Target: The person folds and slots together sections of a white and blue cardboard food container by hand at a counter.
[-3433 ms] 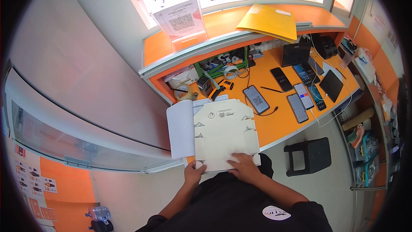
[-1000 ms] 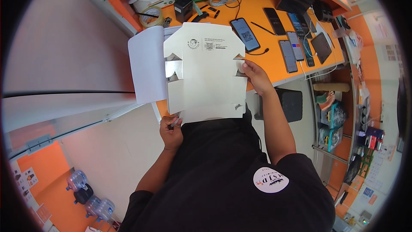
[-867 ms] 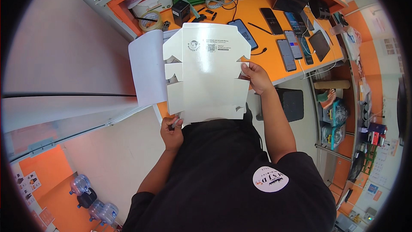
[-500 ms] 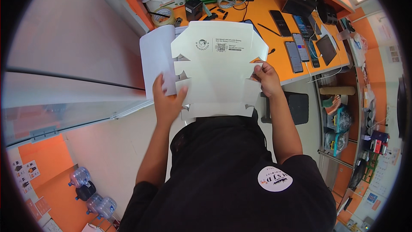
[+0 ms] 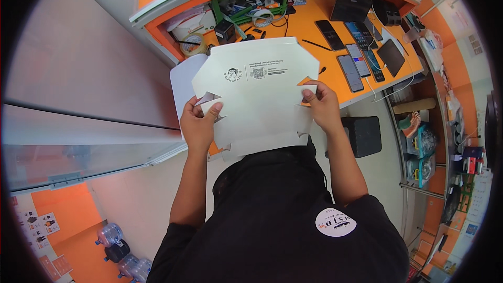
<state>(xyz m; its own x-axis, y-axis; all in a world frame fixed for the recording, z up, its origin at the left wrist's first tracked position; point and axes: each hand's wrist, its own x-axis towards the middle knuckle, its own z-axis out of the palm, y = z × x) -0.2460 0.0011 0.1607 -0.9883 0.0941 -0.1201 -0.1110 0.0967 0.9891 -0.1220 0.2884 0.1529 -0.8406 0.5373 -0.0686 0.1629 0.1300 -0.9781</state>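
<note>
A flat, unfolded white cardboard box (image 5: pixel 262 102) with notched sides and dark print is held in front of my body. My left hand (image 5: pixel 200 126) pinches a side flap at its left edge, thumb on top. My right hand (image 5: pixel 323 106) grips the matching flap at the right edge, thumb also on top. The lower edge of the cardboard reaches my black shirt. Partly behind its left side, a white sheet or stack of paper (image 5: pixel 184 81) shows; how far it runs underneath is hidden.
An orange desk (image 5: pixel 314 21) ahead carries several phones (image 5: pixel 349 72), a tape roll (image 5: pixel 194 45), a black box (image 5: pixel 225 32) and a green basket (image 5: pixel 246 18). A black stool (image 5: pixel 361 136) stands below at right, near a shelf rack (image 5: pixel 419 178). A large grey cabinet (image 5: pixel 89 73) fills the left.
My left hand has moved from beside the cardboard onto its left flap and closed there. The cardboard has shifted slightly left and down, covering more of the paper.
</note>
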